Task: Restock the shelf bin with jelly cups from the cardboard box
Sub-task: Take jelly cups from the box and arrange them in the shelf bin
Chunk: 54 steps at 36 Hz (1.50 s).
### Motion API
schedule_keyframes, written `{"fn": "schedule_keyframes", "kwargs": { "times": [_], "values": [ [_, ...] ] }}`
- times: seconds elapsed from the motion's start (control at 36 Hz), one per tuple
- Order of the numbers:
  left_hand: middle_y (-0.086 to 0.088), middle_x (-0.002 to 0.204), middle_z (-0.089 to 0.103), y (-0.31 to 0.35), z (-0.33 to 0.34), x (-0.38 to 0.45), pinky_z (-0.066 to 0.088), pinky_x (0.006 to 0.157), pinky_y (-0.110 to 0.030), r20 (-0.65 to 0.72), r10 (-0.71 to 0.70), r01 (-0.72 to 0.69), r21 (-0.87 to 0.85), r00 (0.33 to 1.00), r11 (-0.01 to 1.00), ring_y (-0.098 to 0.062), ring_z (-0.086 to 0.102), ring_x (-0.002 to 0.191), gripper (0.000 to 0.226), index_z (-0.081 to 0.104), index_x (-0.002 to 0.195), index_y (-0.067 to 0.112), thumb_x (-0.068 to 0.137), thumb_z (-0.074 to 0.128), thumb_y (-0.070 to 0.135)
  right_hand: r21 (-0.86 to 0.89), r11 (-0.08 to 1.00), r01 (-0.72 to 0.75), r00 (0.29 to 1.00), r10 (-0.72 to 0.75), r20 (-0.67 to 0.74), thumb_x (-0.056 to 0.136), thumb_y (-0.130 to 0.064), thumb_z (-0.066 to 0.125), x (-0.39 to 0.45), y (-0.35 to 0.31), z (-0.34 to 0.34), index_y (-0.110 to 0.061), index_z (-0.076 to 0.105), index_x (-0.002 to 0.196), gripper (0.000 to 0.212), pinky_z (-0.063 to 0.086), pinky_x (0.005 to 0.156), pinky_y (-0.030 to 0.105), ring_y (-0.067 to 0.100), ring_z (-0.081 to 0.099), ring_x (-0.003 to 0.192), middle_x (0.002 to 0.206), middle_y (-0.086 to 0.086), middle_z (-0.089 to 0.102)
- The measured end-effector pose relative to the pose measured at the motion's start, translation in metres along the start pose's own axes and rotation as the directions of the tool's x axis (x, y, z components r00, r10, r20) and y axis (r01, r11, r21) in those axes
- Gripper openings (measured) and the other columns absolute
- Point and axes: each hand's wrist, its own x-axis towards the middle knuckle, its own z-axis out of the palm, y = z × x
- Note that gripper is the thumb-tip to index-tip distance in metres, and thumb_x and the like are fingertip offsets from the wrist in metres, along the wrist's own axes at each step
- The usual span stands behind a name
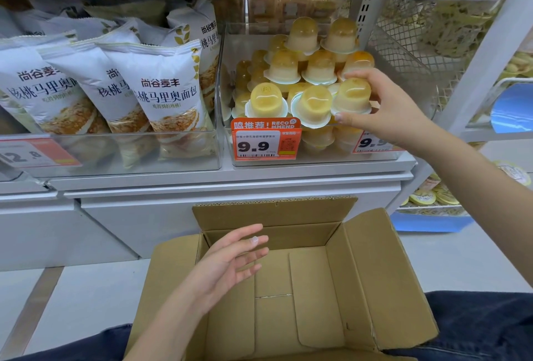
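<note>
Over the open cardboard box (302, 288), nearest the camera, the left hand (230, 262) hovers with fingers spread, holding nothing. Farther up, the right hand (383, 104) pinches a jelly cup (352, 96) at the front of the piled clear shelf bin (317, 156).

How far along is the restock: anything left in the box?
Nearly done. The clear plastic shelf bin is stacked high with yellow jelly cups, and the brown cardboard box shows only bare bottom. The right hand grips one yellow domed jelly cup at the front row; the left hand hovers open over the box.
</note>
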Motion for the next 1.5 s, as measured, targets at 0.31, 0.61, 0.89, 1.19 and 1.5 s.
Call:
{"fn": "schedule_keyframes", "kwargs": {
  "times": [0.31, 0.61, 0.89, 1.19, 1.5],
  "values": [
    [-0.001, 0.115, 0.069, 0.0, 0.0, 0.0, 0.05, 0.092, -0.037, -0.005, -0.003, 0.003, 0.014, 1.0, 1.0, -0.02, 0.065, 0.109, 0.049, 0.062, 0.122, 0.02, 0.074, 0.068, 0.021, 0.022, 1.0, -0.021, 0.997, 0.023, -0.074, 0.071, -0.024, 0.083, -0.003, 0.001, 0.003, -0.03, 0.05, 0.123, 0.062, 0.049, 0.09, 0.031, 0.01, 0.057, 0.102, 0.111, -0.01, 0.059],
    [-0.001, 0.114, 0.07, 0.0, 0.002, 0.0, 0.052, 0.084, -0.032, -0.013, -0.009, 0.009, 0.015, 1.0, 1.0, -0.02, 0.065, 0.107, 0.051, 0.062, 0.121, 0.02, 0.071, 0.069, 0.022, -0.002, 1.0, 0.007, 0.994, -0.007, -0.106, 0.075, -0.034, 0.079, -0.005, 0.002, 0.009, -0.031, 0.048, 0.121, 0.055, 0.043, 0.092, 0.024, 0.008, 0.054, 0.109, 0.116, -0.012, 0.058],
    [-0.001, 0.114, 0.07, -0.001, 0.002, 0.0, 0.052, 0.084, -0.032, -0.009, -0.003, 0.003, 0.01, 1.0, 1.0, -0.02, 0.065, 0.108, 0.051, 0.062, 0.121, 0.019, 0.071, 0.069, 0.021, -0.002, 1.0, -0.026, 0.993, 0.026, -0.119, 0.077, -0.031, 0.078, -0.01, -0.001, 0.008, -0.027, 0.041, 0.135, 0.069, 0.043, 0.091, 0.026, 0.007, 0.05, 0.106, 0.12, -0.016, 0.049],
    [-0.001, 0.114, 0.07, -0.002, 0.003, 0.0, 0.051, 0.085, -0.033, -0.005, 0.0, 0.0, 0.017, 1.0, 1.0, -0.022, 0.064, 0.109, 0.051, 0.062, 0.121, 0.018, 0.071, 0.069, 0.02, -0.023, 1.0, -0.019, 0.992, 0.016, -0.126, 0.076, -0.032, 0.079, -0.01, 0.001, 0.008, -0.026, 0.045, 0.132, 0.066, 0.047, 0.097, 0.034, 0.007, 0.051, 0.108, 0.119, -0.013, 0.053],
    [-0.002, 0.115, 0.069, -0.003, 0.001, 0.001, 0.051, 0.089, -0.034, -0.008, -0.002, 0.002, 0.001, 1.0, 1.0, -0.023, 0.064, 0.11, 0.05, 0.062, 0.121, 0.019, 0.072, 0.069, 0.019, -0.023, 0.999, -0.045, 0.986, 0.04, -0.16, 0.075, -0.034, 0.078, -0.012, 0.0, 0.005, -0.025, 0.04, 0.139, 0.075, 0.048, 0.092, 0.03, 0.011, 0.051, 0.108, 0.138, -0.003, 0.046]
  ]
}}
